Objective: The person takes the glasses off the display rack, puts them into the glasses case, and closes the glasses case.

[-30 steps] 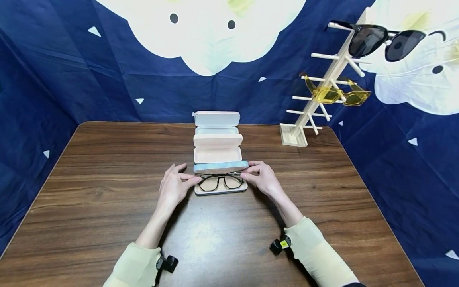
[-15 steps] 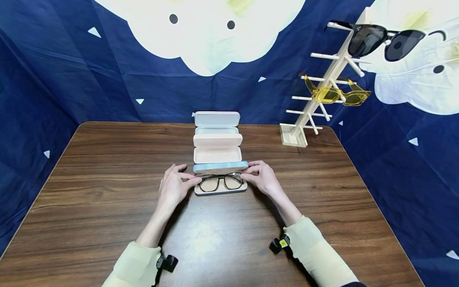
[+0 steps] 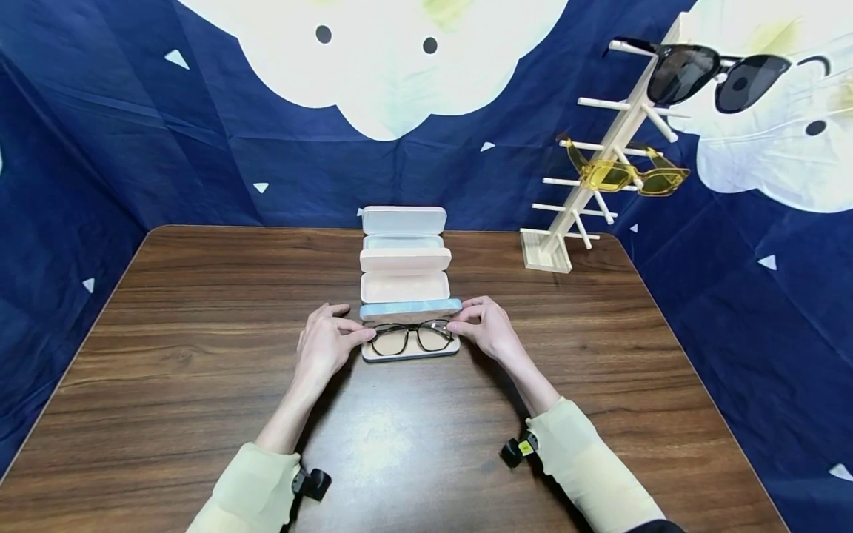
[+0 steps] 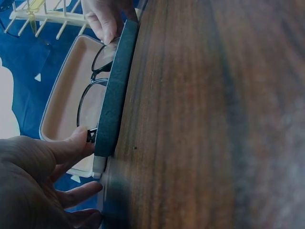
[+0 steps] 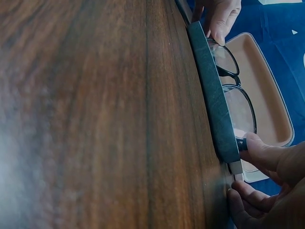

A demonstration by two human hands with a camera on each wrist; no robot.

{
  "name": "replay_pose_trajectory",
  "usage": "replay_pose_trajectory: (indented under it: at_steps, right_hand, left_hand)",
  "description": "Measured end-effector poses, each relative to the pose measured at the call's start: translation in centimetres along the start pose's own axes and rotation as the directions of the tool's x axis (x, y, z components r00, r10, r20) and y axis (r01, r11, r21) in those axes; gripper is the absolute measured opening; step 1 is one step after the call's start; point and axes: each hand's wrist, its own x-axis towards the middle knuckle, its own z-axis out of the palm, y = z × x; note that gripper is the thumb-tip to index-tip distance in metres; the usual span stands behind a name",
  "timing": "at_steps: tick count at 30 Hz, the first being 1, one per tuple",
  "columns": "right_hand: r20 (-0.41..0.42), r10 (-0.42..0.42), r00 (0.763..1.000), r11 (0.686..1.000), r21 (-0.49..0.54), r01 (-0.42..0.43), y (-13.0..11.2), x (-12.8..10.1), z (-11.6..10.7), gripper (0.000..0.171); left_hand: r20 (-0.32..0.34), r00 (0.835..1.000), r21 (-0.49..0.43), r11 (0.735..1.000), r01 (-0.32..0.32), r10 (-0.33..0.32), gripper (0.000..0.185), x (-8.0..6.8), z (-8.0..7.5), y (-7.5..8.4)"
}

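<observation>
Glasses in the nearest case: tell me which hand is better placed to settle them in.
Neither clearly. The left hand pinches the left end of the glasses and the right hand pinches the right end, over the open case. Probably both together.

Black-framed glasses (image 3: 411, 337), folded, lying in open blue case (image 3: 410, 351)

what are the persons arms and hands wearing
Both arms wear long, loose, pale yellow-green sleeves, the left sleeve and right sleeve ending at the wrists. A small black device sits at each cuff; the right wrist device has a yellow mark. The left hand and right hand are bare, with no gloves.
</observation>
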Motion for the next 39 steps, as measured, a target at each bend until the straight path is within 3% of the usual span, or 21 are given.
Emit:
replay_pose_trajectory:
  at_steps: [10, 39]
  right_hand:
    - [0.036, 0.019, 0.999, 1.000, -0.021, -0.018, -0.05, 0.38, 0.06, 0.015]
    - [-0.033, 0.113, 0.993, 0.993, 0.027, -0.112, -0.15, 0.01, -0.27, 0.016]
  left_hand:
    - [-0.018, 1.000, -0.002, 1.000, -0.004, 0.004, 0.021, 0.38, -0.10, -0.06]
    - [-0.052, 0.998, -0.006, 1.000, -0.021, 0.020, 0.024, 0.08, -0.13, -0.23]
